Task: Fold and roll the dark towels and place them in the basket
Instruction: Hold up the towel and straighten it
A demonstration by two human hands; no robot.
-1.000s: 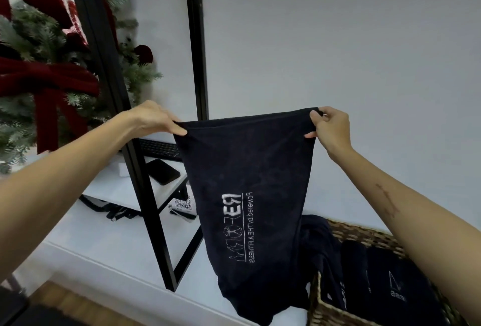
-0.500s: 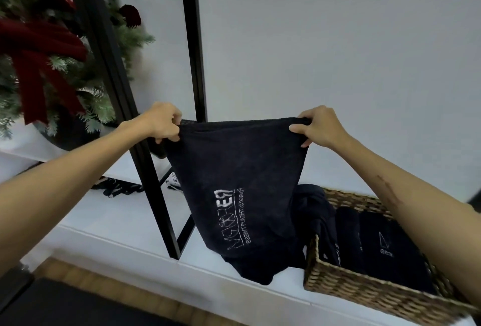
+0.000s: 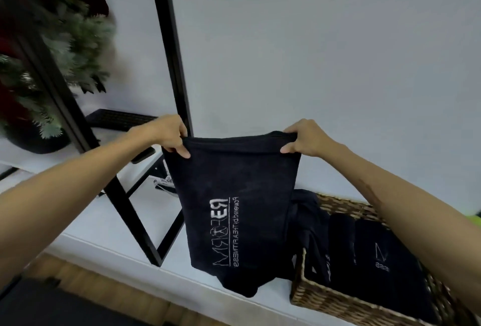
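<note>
Towel [image 3: 234, 195] now lower than half a second ago, its bottom bunched on the white counter [image 3: 104, 221], our left hand [image 3: 169, 133] and right hand [image 3: 303, 138] each pinching a top corner, wicker basket [image 3: 338, 302] beside it holding rolled towels [image 3: 369, 255].

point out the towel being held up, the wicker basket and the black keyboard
held towel [image 3: 234, 182], head view, on its plain upper front
wicker basket [image 3: 335, 302], head view, on its near woven wall
black keyboard [image 3: 117, 120], head view, on its key surface
</note>
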